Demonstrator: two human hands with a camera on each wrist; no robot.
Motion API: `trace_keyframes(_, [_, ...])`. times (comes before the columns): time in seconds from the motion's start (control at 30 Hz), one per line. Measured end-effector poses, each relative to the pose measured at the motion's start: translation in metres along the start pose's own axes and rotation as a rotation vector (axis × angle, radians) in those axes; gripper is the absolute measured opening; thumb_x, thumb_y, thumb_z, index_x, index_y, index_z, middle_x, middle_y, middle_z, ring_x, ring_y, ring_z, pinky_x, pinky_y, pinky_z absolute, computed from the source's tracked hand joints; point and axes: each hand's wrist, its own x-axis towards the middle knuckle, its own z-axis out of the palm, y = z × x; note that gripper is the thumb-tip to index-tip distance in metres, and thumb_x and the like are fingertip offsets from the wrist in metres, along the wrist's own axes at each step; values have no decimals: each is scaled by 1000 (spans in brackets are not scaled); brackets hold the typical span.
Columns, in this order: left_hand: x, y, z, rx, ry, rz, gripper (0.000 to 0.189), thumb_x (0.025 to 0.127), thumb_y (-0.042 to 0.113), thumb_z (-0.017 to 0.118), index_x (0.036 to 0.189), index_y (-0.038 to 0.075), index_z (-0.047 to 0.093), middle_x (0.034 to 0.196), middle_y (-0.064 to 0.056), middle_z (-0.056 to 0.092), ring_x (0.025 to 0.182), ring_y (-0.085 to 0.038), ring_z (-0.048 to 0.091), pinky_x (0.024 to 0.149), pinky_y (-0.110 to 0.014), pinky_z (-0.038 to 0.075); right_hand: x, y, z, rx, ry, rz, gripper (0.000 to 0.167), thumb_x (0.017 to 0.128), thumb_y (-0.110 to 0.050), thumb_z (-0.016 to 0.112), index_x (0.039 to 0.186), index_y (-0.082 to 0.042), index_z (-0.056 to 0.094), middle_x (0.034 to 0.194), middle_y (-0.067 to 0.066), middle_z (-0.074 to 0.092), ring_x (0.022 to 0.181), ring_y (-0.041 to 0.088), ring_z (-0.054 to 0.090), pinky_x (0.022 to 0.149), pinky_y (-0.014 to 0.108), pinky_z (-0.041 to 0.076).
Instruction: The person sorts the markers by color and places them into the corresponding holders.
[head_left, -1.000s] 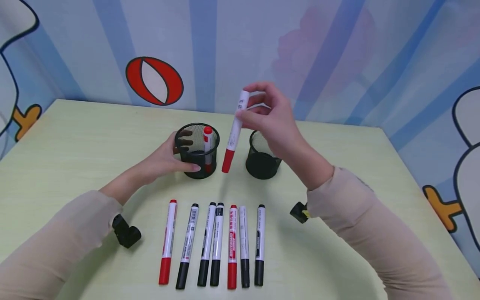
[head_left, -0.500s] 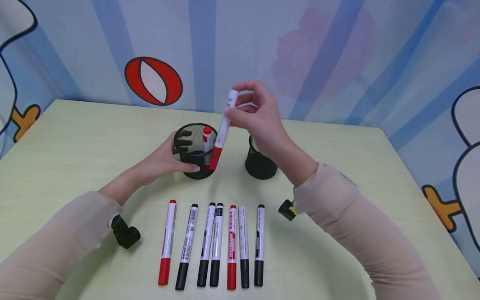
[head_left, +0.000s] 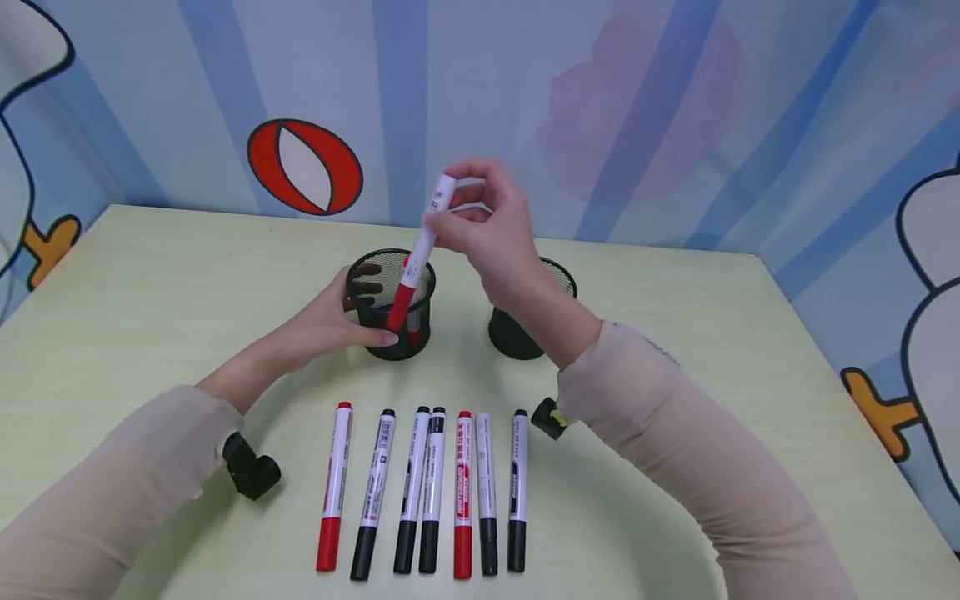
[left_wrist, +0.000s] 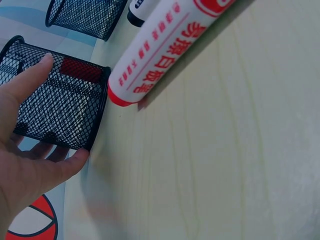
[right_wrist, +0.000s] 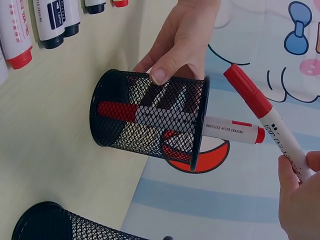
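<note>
My left hand (head_left: 318, 321) grips a black mesh pen cup (head_left: 392, 350), thumb on the near wall and fingers around the far side. Inside that cup leans a red-capped whiteboard marker (right_wrist: 230, 131), cap down, its tail poking past the rim. Above the cup's mouth, my right hand (head_left: 495, 237) pinches another red-capped whiteboard marker (head_left: 426, 242) near its tail end, tilted with the red cap downward. In the right wrist view, its red cap (right_wrist: 247, 90) is just outside the rim, apart from the cup. The left wrist view has my left thumb (left_wrist: 30, 82) against the mesh.
To the right stands a second black mesh cup (head_left: 517, 337), partly behind my right wrist. A row of several markers lies nearer me, including a red one (head_left: 335, 487), a black one (head_left: 372, 492) and another red one (head_left: 463, 492). A patterned backdrop (head_left: 480, 100) rises behind the table.
My right hand has carried its marker leftward, from between the two cups to over the left cup's mouth. The left hand and its cup have stayed in place.
</note>
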Motion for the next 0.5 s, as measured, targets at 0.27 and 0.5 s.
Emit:
trace_keyframes(0.27, [0, 0, 0, -5, 3, 0, 94, 78, 21, 76, 146, 12, 12, 145, -13, 26, 133, -35, 21, 100, -59, 31, 2, 4, 3, -14, 35, -67, 34, 83, 10, 61, 112, -4, 49, 93, 9, 50, 76, 21, 56, 73, 36, 55])
trace_keyframes(0.5, [-1, 1, 0, -10, 1, -1, 94, 78, 20, 75, 146, 11, 11, 146, -13, 25, 134, -36, 20, 101, -60, 30, 3, 9, 2, -51, 42, -94, 33, 83, 9, 61, 111, -4, 49, 95, 10, 50, 78, 22, 56, 73, 35, 55])
